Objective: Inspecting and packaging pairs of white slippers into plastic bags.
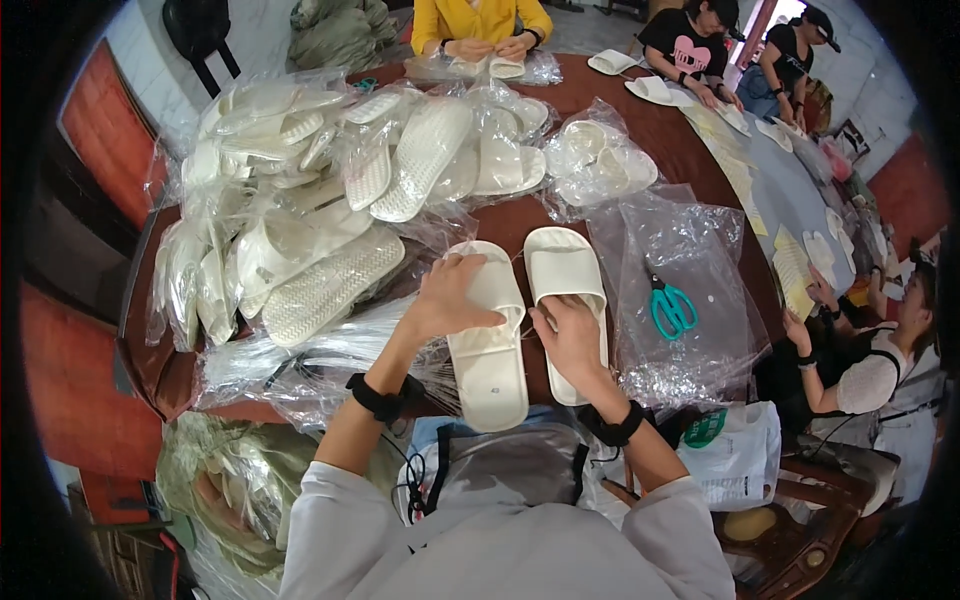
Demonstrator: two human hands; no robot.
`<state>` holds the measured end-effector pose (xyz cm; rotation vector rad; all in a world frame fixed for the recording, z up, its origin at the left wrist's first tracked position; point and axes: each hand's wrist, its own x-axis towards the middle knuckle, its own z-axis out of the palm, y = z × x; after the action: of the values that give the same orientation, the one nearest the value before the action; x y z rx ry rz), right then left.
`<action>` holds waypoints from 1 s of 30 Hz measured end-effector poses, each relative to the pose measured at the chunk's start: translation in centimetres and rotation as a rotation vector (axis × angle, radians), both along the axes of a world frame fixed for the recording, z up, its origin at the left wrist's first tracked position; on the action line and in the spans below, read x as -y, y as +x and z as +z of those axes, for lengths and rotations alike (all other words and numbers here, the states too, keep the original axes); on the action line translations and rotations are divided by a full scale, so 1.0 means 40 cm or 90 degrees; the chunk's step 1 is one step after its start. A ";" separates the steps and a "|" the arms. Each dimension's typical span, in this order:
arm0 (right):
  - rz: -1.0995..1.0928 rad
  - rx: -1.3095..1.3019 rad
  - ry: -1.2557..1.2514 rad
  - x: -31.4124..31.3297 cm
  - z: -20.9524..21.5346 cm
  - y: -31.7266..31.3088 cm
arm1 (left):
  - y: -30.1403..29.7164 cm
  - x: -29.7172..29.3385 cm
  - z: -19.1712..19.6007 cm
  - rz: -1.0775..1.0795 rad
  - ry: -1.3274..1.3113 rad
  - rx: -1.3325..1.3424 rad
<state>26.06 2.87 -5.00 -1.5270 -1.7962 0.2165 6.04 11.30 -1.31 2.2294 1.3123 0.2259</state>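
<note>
Two cream-white slide slippers lie side by side at the table's near edge, toes pointing away from me. My left hand [452, 297] grips the left slipper [488, 385] at its strap, fingers over the strap's outer side and thumb across the opening. On the right slipper [566, 262], my right hand [570, 338] is closed at the strap's rear edge, fingertips partly hidden in the opening. Just right of it, teal-handled scissors [672, 308] rest on clear plastic bags [640, 240].
Bagged white slippers [330, 280] are heaped across the left of the brown table [705, 170]. A bundle of thin clear strips [300, 360] lies nearer me. Several people work around the far and right sides. A white bag [735, 455] hangs below the right edge.
</note>
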 end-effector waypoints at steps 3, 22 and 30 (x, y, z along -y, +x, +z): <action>-0.020 -0.017 0.011 0.008 0.000 -0.019 | 0.017 -0.015 -0.048 0.044 0.054 0.093; -0.094 -0.310 0.023 0.075 0.151 -0.017 | 0.045 0.171 0.199 0.050 0.286 0.240; -0.048 -0.630 -0.066 0.141 0.272 0.107 | 0.106 0.272 0.190 0.217 0.320 0.724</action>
<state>30.34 -2.77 5.89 -1.2059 -0.9397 0.8652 10.26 0.42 6.29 1.6263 0.9669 1.7885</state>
